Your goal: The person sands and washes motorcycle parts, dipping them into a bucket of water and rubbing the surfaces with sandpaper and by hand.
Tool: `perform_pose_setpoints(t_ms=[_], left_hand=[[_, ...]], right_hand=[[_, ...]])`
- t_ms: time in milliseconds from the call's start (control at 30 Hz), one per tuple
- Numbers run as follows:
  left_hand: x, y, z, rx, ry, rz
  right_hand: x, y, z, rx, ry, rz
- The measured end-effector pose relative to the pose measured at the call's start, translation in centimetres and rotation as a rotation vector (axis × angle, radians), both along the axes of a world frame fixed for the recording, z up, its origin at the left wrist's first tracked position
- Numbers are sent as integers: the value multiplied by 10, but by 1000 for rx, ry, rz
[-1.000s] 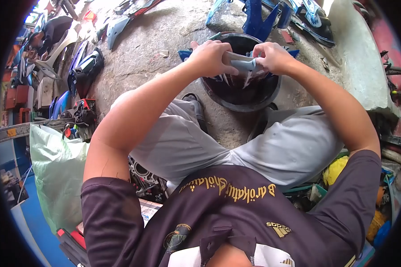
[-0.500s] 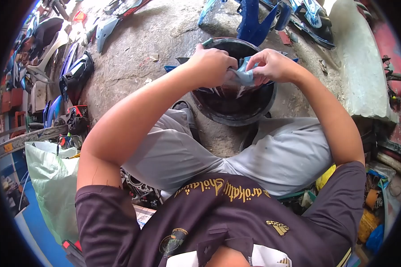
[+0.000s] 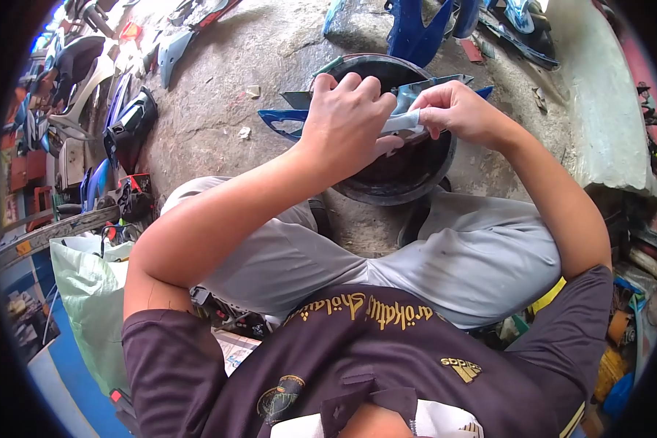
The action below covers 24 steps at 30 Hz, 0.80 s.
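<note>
A thin pale blue piece (image 3: 401, 125), smooth and strip-like, is held above a round black basin (image 3: 387, 196). My right hand (image 3: 460, 113) pinches its right end between thumb and fingers. Curled over its left end is my left hand (image 3: 347, 120), with the thumb below; the fingertips' contact is partly hidden. Behind the left hand, a dark blue plastic panel (image 3: 279, 117) sticks out over the basin's left side. A glossy grey-blue panel (image 3: 445, 82) juts past the right rim. Whether these pieces are joined is hidden by my hands.
Blue motorcycle fairings (image 3: 420, 36) lie on the concrete floor ahead. More body panels (image 3: 131, 120) are piled at left. A pale concrete block (image 3: 602, 109) stands at right, and a light green sack (image 3: 87, 299) sits at lower left. My bent legs flank the basin.
My left hand has turned so its back faces up, with fingers bent over the piece. My right hand has shifted slightly right. More of the dark blue panel shows at left.
</note>
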State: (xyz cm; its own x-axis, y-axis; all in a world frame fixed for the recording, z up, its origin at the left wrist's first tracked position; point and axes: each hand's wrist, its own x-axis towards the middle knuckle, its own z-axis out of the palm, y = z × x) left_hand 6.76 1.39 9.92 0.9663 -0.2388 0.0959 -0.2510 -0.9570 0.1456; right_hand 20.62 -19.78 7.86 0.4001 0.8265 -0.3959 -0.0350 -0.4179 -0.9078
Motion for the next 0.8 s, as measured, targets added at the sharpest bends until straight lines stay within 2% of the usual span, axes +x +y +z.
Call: perform_pose_setpoints(t_ms=[100, 200, 300, 400, 500, 600, 800], left_hand=[[4, 2, -5, -53, -60, -8], [6, 5, 0, -139, 26, 18], [8, 15, 3, -248, 113, -64], [3, 27, 3, -410, 325, -99], [-6, 23, 5, -255, 336, -55], [-10, 9, 7, -99, 197, 25], [-9, 4, -21, -167, 25, 74]], right_hand=[[2, -1, 3, 5, -13, 20], [1, -2, 2, 0, -56, 12], [0, -8, 1, -40, -81, 5], [-4, -9, 8, -120, -173, 48], [-14, -6, 9, -156, -231, 62], [-18, -1, 1, -182, -221, 49], [-17, 4, -1, -122, -130, 41]])
